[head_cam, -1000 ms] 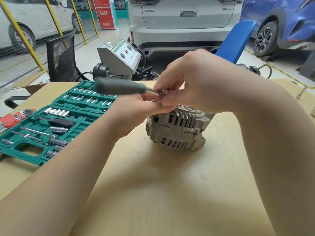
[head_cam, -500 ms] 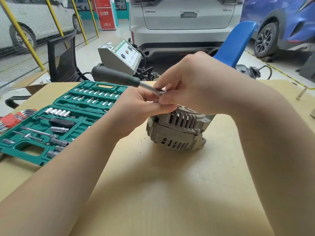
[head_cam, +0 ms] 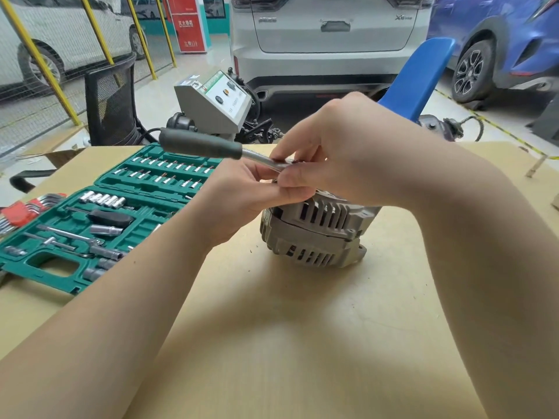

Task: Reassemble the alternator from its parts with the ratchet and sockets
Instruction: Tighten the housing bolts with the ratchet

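Observation:
The grey alternator (head_cam: 317, 234) stands on the wooden table (head_cam: 302, 343), its two slotted housing halves joined. A ratchet (head_cam: 202, 144) with a dark grey handle points up and to the left from the top of the alternator. My right hand (head_cam: 348, 155) pinches the ratchet's head from above. My left hand (head_cam: 242, 201) curls its fingers around the metal shank and head from below, resting against the alternator's top. The ratchet head, any socket on it and the alternator's top face are hidden behind both hands.
An open green socket case (head_cam: 99, 219) with several sockets, bits and extensions lies at the left. Red-holdered hex keys (head_cam: 21, 210) sit at the left edge. Behind the table are a grey tester box (head_cam: 220, 101), a black mesh chair (head_cam: 112, 104), a blue chair (head_cam: 420, 77) and parked cars.
The ratchet handle has swung upward and slightly away at its left end over the last second. Both hands stay at the ratchet head on the alternator.

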